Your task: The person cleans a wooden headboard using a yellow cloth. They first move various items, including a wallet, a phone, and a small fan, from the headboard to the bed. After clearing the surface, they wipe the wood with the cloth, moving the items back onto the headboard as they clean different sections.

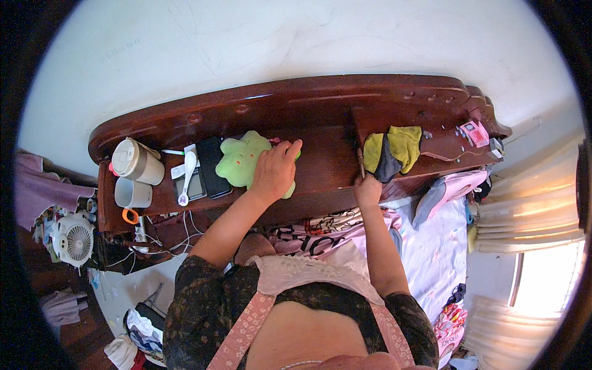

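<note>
My left hand (276,170) lies palm down over the right side of a light green plush toy (241,157), its fingers bent around it. The toy rests on the dark wooden headboard shelf (323,152). At the shelf's front edge, my right hand (368,190) is closed on the left front corner of a wooden panel (361,162); its fingertips are hidden. A yellow-green and grey cloth (393,152) lies on that panel, just beyond my right hand. To the left of the plush are a black flat case (213,169) and a white spoon (187,178) on a small digital scale (198,182).
A lidded cream tumbler (138,162) and a grey-white cup (133,193) stand at the shelf's left end. White cables (185,240) hang below. A pink box (474,134) sits far right. A bed (430,259) with bedding and a white fan (73,240) flank me.
</note>
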The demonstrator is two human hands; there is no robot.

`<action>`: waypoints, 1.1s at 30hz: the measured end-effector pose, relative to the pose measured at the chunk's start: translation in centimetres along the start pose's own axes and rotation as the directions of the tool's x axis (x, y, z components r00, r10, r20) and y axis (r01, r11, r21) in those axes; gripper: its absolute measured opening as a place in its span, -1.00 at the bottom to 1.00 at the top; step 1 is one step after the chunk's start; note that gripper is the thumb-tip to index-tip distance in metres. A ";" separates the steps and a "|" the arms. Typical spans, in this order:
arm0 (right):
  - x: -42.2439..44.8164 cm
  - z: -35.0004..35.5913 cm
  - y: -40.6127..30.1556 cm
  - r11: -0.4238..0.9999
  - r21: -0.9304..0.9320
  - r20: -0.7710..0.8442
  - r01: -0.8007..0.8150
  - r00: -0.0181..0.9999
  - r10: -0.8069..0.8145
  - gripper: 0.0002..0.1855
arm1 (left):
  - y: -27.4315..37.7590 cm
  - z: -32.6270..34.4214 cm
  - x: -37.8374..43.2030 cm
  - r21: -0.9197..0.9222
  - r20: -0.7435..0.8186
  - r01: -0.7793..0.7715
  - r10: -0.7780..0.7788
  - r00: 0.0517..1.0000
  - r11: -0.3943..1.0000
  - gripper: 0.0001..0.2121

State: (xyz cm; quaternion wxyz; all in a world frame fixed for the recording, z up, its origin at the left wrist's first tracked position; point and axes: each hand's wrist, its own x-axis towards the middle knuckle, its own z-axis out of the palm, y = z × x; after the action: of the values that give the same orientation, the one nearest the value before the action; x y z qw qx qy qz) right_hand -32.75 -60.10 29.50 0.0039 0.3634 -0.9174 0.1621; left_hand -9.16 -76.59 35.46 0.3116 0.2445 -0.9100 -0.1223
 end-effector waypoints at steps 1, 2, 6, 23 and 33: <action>-0.2 0.0 -0.3 0.997 0.071 0.005 0.013 1.000 -0.013 -0.77 | 0.0 0.1 -0.1 0.004 -0.018 0.008 -0.008 1.000 1.000 -0.53; -0.5 0.0 -0.7 0.989 0.142 0.009 0.025 1.000 -0.027 -0.77 | -0.1 0.2 -0.2 0.008 -0.036 0.017 -0.017 0.999 1.000 -0.53; -1.5 0.4 -1.4 0.902 0.421 -0.010 0.094 0.995 -0.099 -0.60 | 0.1 0.4 -0.5 0.006 -0.074 0.048 -0.047 0.996 0.999 -0.50; 0.1 0.1 -6.3 0.513 0.839 0.275 -0.182 0.955 -0.113 -0.64 | 0.2 -0.9 0.5 0.003 0.203 0.162 -0.159 0.966 0.987 -0.52; 4.2 0.3 -10.7 0.613 0.787 0.177 0.067 0.928 -0.329 -0.67 | 0.6 -0.4 -1.6 -0.068 0.042 0.100 -0.097 0.994 0.993 -0.77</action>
State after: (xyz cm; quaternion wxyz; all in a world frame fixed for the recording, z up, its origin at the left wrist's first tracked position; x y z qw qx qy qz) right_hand -28.72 -70.29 32.89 -0.2742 0.4509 -0.7027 0.4773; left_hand -8.06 -75.27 35.16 0.2960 0.2758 -0.8978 -0.1741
